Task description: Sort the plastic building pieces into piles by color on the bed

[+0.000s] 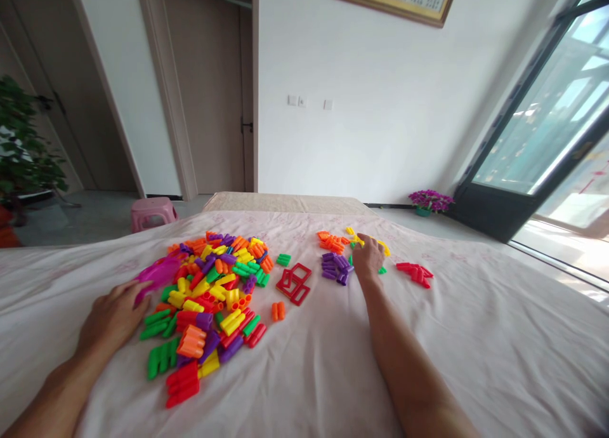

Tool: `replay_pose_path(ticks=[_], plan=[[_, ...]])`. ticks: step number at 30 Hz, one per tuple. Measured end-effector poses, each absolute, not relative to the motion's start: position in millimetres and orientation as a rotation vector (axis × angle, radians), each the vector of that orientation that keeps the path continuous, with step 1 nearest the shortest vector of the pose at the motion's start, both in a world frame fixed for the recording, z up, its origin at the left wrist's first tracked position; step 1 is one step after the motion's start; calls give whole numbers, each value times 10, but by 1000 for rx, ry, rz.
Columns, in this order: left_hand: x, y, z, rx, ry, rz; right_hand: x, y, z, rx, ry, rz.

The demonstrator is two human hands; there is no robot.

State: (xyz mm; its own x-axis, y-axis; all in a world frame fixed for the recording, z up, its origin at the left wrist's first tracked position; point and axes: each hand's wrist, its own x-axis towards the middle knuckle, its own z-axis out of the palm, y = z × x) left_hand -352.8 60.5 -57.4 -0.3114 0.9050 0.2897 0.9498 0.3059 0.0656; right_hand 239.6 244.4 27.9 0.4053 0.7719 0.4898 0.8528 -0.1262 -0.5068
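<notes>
A heap of toy tube blocks (214,285) in red, yellow, green, orange and purple lies left of centre on the cloth. My left hand (111,317) is at its left edge, closed on the rim of a magenta plastic piece (159,276) partly covered by blocks. Farther off, my right hand (368,255) reaches down with bent fingers on a yellow block (355,237) in a small yellow group. Beside that hand are orange blocks (333,242), purple blocks (337,268) and red blocks (415,274). Some green ones are partly hidden beneath it.
Red square frames (294,284), a green block (284,259) and an orange block (278,311) lie between the heap and the sorted groups. A wrinkled pale cloth (304,374) covers the surface. Beyond it stand a pink stool (153,212) and a potted purple flower (431,200).
</notes>
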Motion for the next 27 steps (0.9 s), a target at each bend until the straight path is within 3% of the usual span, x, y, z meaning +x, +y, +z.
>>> replay_pose_path(ticks=[7, 11, 18, 27], plan=[[-3579, 624, -616, -1722, -2367, -374, 1461, 2185, 170, -1367, -2126, -16], [-3581, 627, -613, -1747, -2342, -406, 1052, 1997, 23, -1258, -2417, 47], [-3582, 626, -622, -1749, -2318, -460, 968, 2043, -88, -1202, -2587, 187], [-3684, 642, -720, -1765, -2313, -468, 1000, 2035, -74, -1055, -2553, 119]])
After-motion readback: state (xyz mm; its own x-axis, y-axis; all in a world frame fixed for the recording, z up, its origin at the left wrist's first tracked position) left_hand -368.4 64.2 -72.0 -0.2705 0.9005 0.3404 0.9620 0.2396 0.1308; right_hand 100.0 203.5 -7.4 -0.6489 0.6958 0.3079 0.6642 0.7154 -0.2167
